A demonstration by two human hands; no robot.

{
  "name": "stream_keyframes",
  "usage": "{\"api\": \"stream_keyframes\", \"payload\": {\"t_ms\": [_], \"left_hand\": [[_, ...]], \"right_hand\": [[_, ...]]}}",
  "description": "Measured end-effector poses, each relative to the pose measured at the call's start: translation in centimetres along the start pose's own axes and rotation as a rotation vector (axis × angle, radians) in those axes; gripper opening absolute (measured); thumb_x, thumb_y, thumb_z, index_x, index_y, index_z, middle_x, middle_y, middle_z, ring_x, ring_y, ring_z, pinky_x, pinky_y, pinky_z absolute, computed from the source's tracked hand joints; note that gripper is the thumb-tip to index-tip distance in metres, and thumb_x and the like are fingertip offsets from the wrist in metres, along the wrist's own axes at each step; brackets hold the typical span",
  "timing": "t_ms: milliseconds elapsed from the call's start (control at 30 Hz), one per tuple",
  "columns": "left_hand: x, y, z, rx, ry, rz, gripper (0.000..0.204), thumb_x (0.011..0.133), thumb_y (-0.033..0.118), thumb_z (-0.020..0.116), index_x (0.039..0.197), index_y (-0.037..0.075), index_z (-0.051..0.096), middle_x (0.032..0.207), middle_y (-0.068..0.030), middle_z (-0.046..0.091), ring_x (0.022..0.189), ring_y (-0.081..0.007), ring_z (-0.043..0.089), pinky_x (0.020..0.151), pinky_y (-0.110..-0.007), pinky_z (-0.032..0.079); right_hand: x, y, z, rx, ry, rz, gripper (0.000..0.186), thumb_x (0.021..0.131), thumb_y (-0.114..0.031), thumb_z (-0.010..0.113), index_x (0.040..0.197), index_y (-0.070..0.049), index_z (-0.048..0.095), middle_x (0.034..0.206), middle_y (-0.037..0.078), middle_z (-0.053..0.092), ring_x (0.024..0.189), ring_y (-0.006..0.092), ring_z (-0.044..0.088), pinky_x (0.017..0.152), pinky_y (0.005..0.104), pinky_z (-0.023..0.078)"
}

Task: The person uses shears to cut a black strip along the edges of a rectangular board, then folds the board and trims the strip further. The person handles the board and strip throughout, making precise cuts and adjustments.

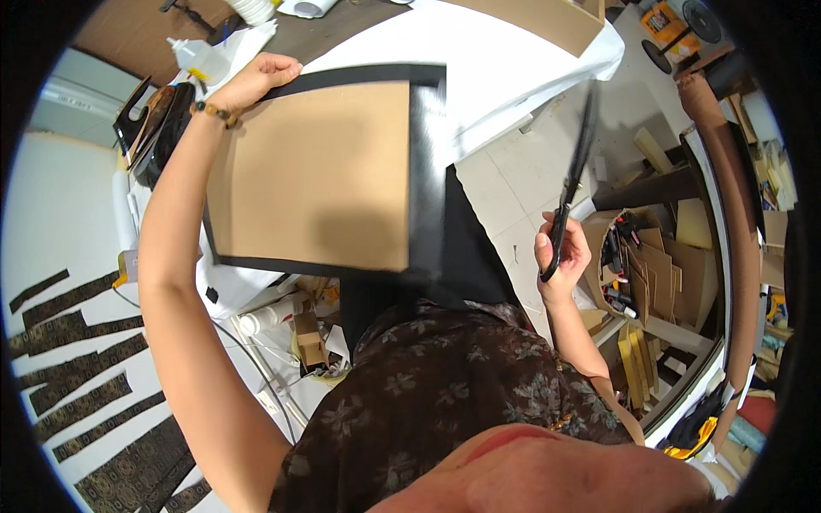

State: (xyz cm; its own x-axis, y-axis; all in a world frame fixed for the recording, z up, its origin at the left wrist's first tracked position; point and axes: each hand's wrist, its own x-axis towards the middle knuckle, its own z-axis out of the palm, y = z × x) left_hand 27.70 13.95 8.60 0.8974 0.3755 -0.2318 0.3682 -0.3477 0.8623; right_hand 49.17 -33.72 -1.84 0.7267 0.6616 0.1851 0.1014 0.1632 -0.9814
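My left hand (263,79), with a beaded bracelet at the wrist, grips the top edge of a panel: a tan cardboard sheet (312,175) on a larger piece of black, glossy material (427,171) that borders it, widest at the right. The panel is held over a white-covered table (511,51) and my lap. Off to the right of the panel, my right hand (562,252) holds black scissors (583,128) upright by the handles, blurred toward the tips.
Patterned dark strips (77,376) lie on a white surface at left, beside a black appliance (154,128) and squeeze bottle (192,60). A cardboard box (547,17) sits at the back. At right stand a bin of cardboard pieces (663,282) and a long brown roll (735,256).
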Motion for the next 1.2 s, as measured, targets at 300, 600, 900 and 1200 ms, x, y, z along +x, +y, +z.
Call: {"api": "stream_keyframes", "payload": {"t_ms": [300,600,900,1200], "left_hand": [[11.1,-1.7,1.6,0.305,-0.522,-0.079,0.035,0.094,0.02,0.064,0.065,0.004,0.052,0.062,0.0085,0.041,0.06,-0.0039,0.032,0.056,-0.025,0.028],[9.8,0.4,5.5,0.878,-0.011,0.337,0.022,0.085,0.022,0.075,0.082,0.002,0.068,0.09,-0.0034,0.064,0.083,-0.0146,0.057,0.075,-0.029,0.047],[1.6,2.4,19.7,0.806,0.038,0.342,0.092,0.07,0.034,0.084,0.149,0.022,0.037,0.158,-0.0111,0.026,0.149,-0.0375,0.012,0.117,-0.062,0.005],[0.4,2.2,19.8,0.611,0.07,0.449,0.08,0.069,0.024,0.085,0.14,0.019,0.048,0.152,-0.0102,0.036,0.145,-0.0354,0.023,0.117,-0.056,0.014]], "right_hand": [[-0.5,1.6,-1.1,0.08,-0.06,0.441,0.031,0.083,-0.007,0.075,0.111,0.003,0.066,0.077,-0.008,0.052,0.066,0.0007,0.044,0.061,0.0169,0.033],[0.8,2.9,-3.8,0.084,-0.22,0.581,0.033,0.085,-0.017,0.076,0.11,0.002,0.069,0.064,-0.008,0.053,0.053,-0.0001,0.04,0.049,0.0182,0.027],[9.2,0.1,-3.3,0.158,-0.487,0.462,0.052,0.083,-0.039,0.075,0.108,0.006,0.068,0.063,-0.004,0.052,0.049,0.0032,0.042,0.047,0.0202,0.029],[6.2,-2.8,-6.5,0.211,-0.613,0.713,0.052,0.081,-0.036,0.078,0.105,0.009,0.068,0.061,-0.002,0.055,0.046,0.0032,0.043,0.044,0.0193,0.03]]}}
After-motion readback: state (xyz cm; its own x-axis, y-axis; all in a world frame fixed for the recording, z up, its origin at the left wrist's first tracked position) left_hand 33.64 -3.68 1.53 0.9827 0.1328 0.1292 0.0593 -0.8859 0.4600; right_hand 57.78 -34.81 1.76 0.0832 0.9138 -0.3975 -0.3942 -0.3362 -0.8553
